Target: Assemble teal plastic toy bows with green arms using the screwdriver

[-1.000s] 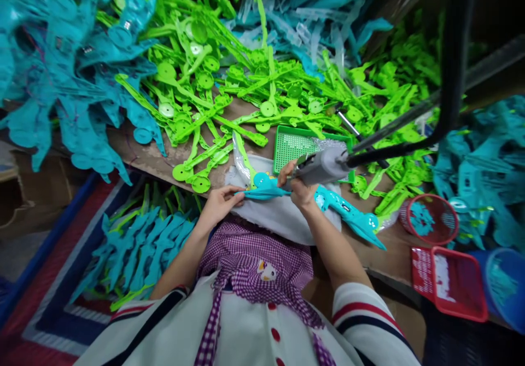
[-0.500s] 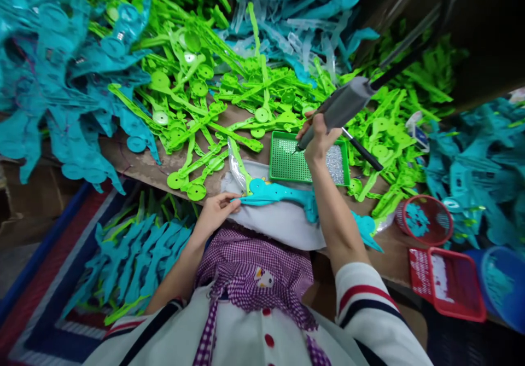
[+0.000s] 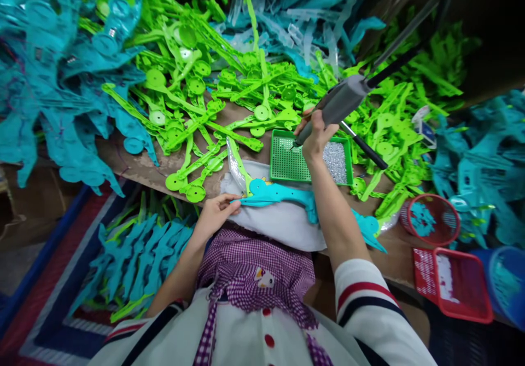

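Note:
My left hand [image 3: 216, 214] pinches the near end of a teal plastic part [image 3: 283, 195] that lies on a white cloth [image 3: 283, 225] at the bench's front edge. My right hand [image 3: 315, 135] grips a grey powered screwdriver [image 3: 340, 103] hanging from a black cable. Its tip points down into a green tray [image 3: 287, 164] that holds small silver screws [image 3: 337, 162]. A clear plastic piece with a green strip [image 3: 237, 164] rests by the teal part.
Heaps of green plastic parts [image 3: 213, 92] and teal parts [image 3: 49, 81] cover the bench. More teal parts [image 3: 139, 251] lie stacked on the floor at left. A round red basket [image 3: 430, 219], a square red basket [image 3: 455, 284] and a blue tub [image 3: 506, 284] stand at right.
My right hand lifted the screwdriver off the teal part and carried it away to the green screw tray. My left hand stayed on the part.

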### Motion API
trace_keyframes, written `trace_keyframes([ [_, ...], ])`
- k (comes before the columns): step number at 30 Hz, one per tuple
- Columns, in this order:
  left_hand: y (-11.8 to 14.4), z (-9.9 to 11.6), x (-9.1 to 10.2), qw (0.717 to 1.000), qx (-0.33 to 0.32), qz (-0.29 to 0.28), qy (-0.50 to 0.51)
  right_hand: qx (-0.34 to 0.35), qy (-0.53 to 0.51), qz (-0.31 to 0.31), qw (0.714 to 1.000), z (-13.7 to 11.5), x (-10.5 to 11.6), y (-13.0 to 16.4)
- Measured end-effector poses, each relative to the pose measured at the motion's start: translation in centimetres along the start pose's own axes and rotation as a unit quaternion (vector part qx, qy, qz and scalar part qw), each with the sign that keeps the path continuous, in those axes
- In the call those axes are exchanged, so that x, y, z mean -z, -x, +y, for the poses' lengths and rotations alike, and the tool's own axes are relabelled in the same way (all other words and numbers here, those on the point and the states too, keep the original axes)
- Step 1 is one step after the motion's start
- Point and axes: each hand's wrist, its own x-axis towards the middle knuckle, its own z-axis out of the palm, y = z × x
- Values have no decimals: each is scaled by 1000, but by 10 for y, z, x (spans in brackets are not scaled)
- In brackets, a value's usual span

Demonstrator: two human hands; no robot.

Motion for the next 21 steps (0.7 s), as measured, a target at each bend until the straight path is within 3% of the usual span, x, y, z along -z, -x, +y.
trace_keyframes([
  [5, 0, 3, -1, 1000, 6, 0, 6, -14, -27, 50, 998, -19, -1, -6],
  [9, -1, 3, 0, 1000, 7, 0, 9, 1, -91, 96, 991, -55, 20, -1],
  [13, -1, 2, 0, 1000, 12, 2, 15, 3, -154, 21, 988, -92, 50, 47],
  [16, -1, 4, 0, 1000, 19, 1, 10, -7, -163, -31, 986, -104, 58, 86],
  [21, 0, 10, -2, 1000, 18, 12, 14, -23, -187, -20, 982, -100, 54, 97],
])
